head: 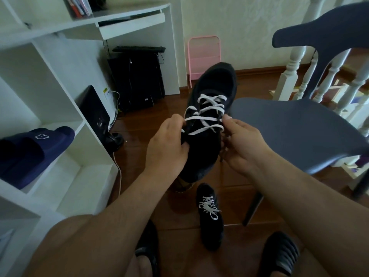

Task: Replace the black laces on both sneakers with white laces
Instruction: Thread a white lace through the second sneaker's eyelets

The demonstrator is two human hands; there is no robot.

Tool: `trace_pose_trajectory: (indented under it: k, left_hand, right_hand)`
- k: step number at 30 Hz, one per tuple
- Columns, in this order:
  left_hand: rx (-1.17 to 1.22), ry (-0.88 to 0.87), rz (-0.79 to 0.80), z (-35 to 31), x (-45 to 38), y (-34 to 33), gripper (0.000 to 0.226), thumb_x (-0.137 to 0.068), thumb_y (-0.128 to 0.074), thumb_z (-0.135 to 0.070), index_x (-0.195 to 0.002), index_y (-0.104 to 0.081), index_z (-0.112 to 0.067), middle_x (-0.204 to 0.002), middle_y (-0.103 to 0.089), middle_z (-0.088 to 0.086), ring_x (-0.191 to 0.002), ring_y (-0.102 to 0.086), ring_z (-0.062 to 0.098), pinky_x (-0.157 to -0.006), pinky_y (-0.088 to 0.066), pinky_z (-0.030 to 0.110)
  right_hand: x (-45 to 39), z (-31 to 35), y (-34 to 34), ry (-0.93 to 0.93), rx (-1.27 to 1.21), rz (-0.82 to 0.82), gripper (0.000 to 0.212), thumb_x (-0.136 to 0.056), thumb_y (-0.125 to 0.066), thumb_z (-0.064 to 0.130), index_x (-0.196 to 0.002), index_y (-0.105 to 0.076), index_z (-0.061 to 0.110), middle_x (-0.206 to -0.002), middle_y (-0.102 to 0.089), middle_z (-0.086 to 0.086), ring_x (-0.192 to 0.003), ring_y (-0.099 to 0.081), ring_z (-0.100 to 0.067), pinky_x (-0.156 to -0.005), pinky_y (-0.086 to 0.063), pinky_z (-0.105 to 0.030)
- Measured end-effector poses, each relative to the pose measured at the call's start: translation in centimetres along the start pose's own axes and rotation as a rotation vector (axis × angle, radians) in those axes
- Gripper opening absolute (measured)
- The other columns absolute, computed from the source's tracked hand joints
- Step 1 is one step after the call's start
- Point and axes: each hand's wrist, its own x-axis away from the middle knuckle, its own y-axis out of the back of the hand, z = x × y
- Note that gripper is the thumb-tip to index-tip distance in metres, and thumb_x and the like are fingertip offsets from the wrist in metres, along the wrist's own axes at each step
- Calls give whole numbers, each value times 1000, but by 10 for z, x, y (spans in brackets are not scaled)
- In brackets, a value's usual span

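Note:
A black sneaker [201, 152] is held up in the air at mid-frame, toe toward me, with a white lace [205, 110] crossed through its eyelets. My left hand [167, 144] grips its left side, fingers curled at the lace. My right hand [239, 140] holds the right side, thumb and fingers pinching near the lace's end by the eyelets. A second black sneaker [211, 222] lies on the wooden floor below, its white lace [209, 206] tied in a bow. A thin dark lace [221, 156] hangs below my right hand.
A grey-blue chair [299, 132] stands close at the right, its seat beside the held sneaker. White shelving [60, 108] at the left holds navy slippers [34, 152]. A black computer tower [137, 80] and a pink rack [203, 56] stand behind. My feet wear black sandals [279, 254].

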Motion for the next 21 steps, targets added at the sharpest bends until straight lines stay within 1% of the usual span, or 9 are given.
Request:
trace_pose_trajectory:
  k: [3, 7, 9, 10, 12, 15, 17, 19, 21]
  left_hand:
    - [82, 113, 3, 3, -3, 1, 33, -92, -70, -11, -102, -45, -30, -92, -51, -14, -85, -55, 13, -64, -45, 25]
    - [120, 214, -34, 20, -10, 9, 36, -91, -67, -6, -105, -51, -35, -98, -59, -12, -91, -61, 15, -74, -51, 32]
    - [134, 247, -59, 28, -13, 13, 38, -90, -66, -6, -106, -51, -37, -99, -62, -10, -89, -63, 17, -71, -48, 28]
    - [143, 262, -70, 30, -13, 14, 38, -90, -66, -7, -107, -50, -37, -98, -62, -9, -87, -63, 16, -69, -45, 23]
    - [154, 278, -86, 31, -11, 16, 35, -90, -66, -8, -106, -49, -33, -92, -60, -11, -78, -60, 7, -61, -38, 13]
    - [176, 282, -88, 28, -9, 14, 31, -90, -67, -6, -101, -49, -29, -84, -55, -12, -67, -54, 3, -55, -37, 12]
    - [174, 264, -64, 26, -7, 11, 31, -89, -67, -7, -99, -50, -31, -86, -57, -11, -71, -55, 8, -59, -37, 19]
    - [164, 255, -41, 25, -7, 8, 31, -90, -66, -8, -97, -49, -34, -86, -57, -10, -72, -55, 12, -60, -38, 25]
    - [153, 258, -33, 23, -7, 6, 31, -91, -65, -9, -96, -49, -34, -85, -56, -10, -71, -53, 10, -59, -37, 25]
  right_hand:
    - [1, 4, -1, -10, -24, 24, 16, -105, -60, 29, -93, -67, 22, -77, -68, 2, -61, -61, -10, -58, -52, -27]
    - [-7, 28, 12, -36, -322, -44, 14, -109, -48, 21, -112, -59, 12, -85, -76, -5, -79, -79, -20, -80, -61, -51]
    - [-15, 49, 28, -22, -548, -87, 16, -110, -47, 21, -104, -57, 10, -65, -65, -2, -61, -72, -14, -85, -60, -41]
    - [-17, 58, 35, -17, -577, -78, 18, -109, -48, 22, -96, -54, 12, -58, -53, 2, -50, -58, -9, -73, -59, -32]
    - [-16, 68, 41, 35, -272, -48, 20, -108, -52, 24, -90, -54, 16, -61, -45, 4, -49, -39, -9, -52, -47, -23]
    - [-11, 48, 33, 333, 796, 31, 18, -106, -56, 33, -101, -65, 18, -83, -64, 0, -67, -57, -16, -62, -51, -32]
    - [-9, 29, 25, 486, 1225, 120, 21, -104, -57, 40, -98, -70, 24, -87, -70, 5, -75, -64, -10, -68, -54, -30]
    - [-8, 16, 20, 526, 1329, 151, 27, -105, -55, 42, -92, -73, 27, -80, -70, 9, -66, -61, -2, -59, -45, -19]
    - [-9, 12, 20, 534, 1270, 135, 31, -106, -54, 40, -86, -74, 27, -74, -71, 10, -62, -60, 3, -53, -39, -16]
